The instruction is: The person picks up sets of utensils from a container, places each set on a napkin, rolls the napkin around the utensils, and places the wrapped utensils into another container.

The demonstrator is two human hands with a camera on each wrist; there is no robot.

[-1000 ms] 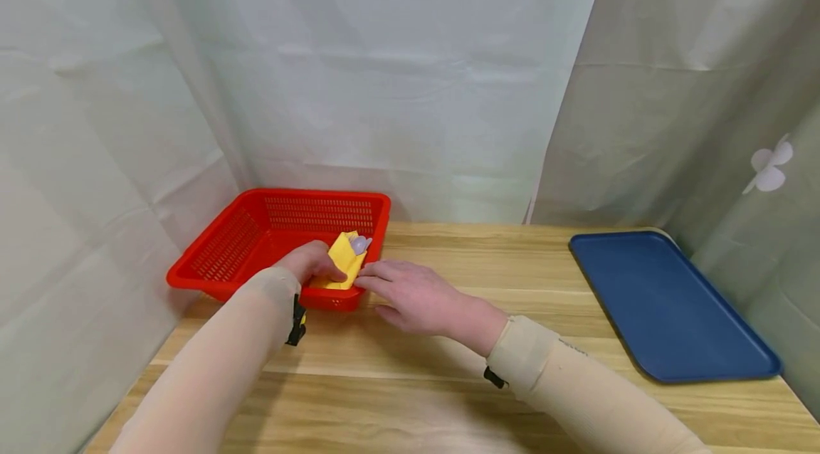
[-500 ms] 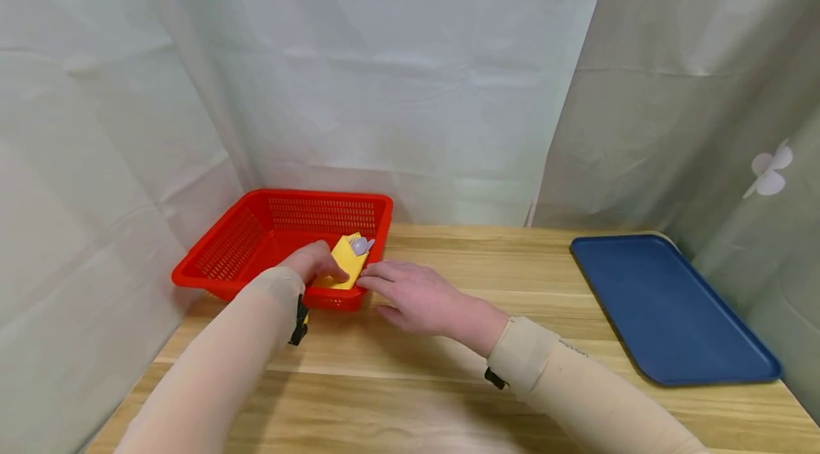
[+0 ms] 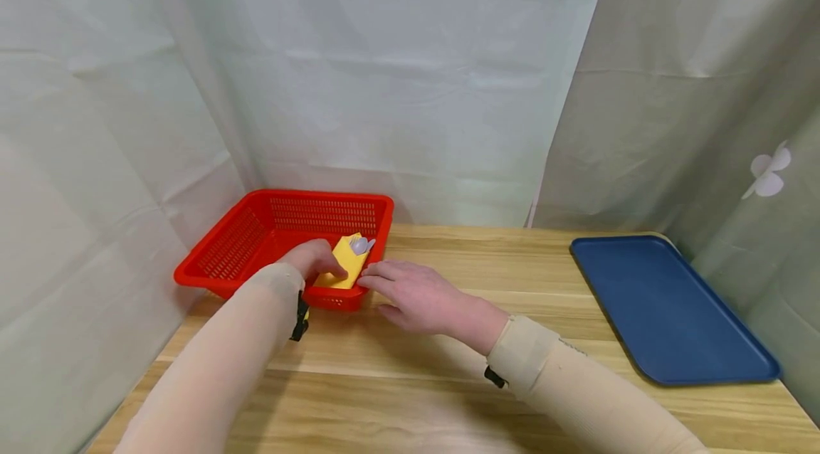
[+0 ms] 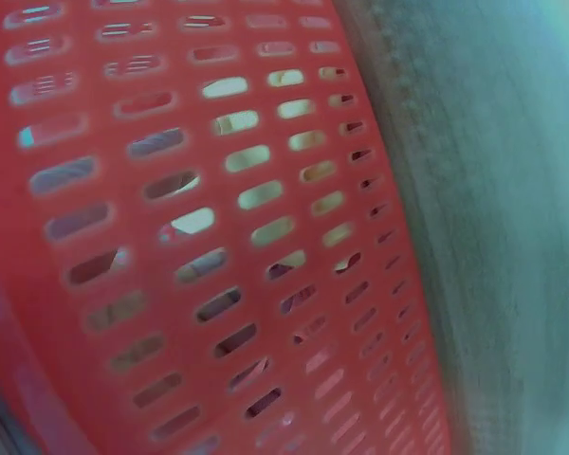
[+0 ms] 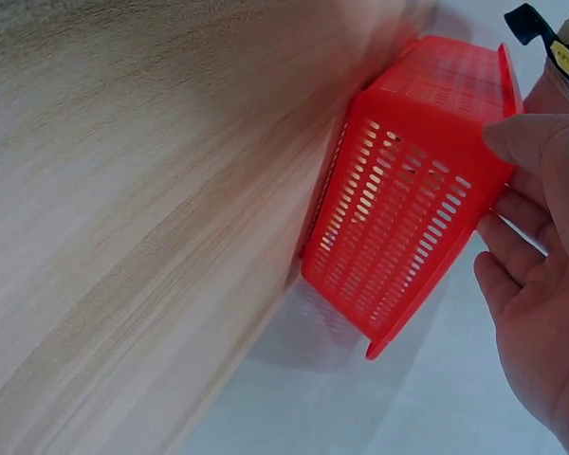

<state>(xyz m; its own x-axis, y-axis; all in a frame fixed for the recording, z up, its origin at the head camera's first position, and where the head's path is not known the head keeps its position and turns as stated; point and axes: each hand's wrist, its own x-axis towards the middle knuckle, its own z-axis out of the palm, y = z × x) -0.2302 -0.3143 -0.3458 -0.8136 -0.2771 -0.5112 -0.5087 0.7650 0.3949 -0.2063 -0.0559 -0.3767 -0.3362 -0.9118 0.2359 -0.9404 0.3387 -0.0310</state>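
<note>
A yellow cutlery pouch (image 3: 343, 263) lies at the right end of the red basket (image 3: 282, 192). A pale plastic spoon (image 3: 360, 245) and other pale utensils poke out of its far end. My left hand (image 3: 314, 260) reaches over the basket's front rim and holds the pouch, its thumb on the yellow surface; the other fingers are hidden. My right hand (image 3: 413, 296) touches the basket's right rim near the front corner with its fingers fairly straight. In the right wrist view, the right thumb (image 5: 526, 140) is by the basket's outer corner. The left wrist view shows mostly slotted red plastic.
A blue tray (image 3: 673, 312) lies at the right of the wooden table (image 3: 461, 262). Pale curtains (image 3: 410, 84) hang behind and at both sides. Slots in the basket wall (image 4: 256, 199) let yellowish patches show through.
</note>
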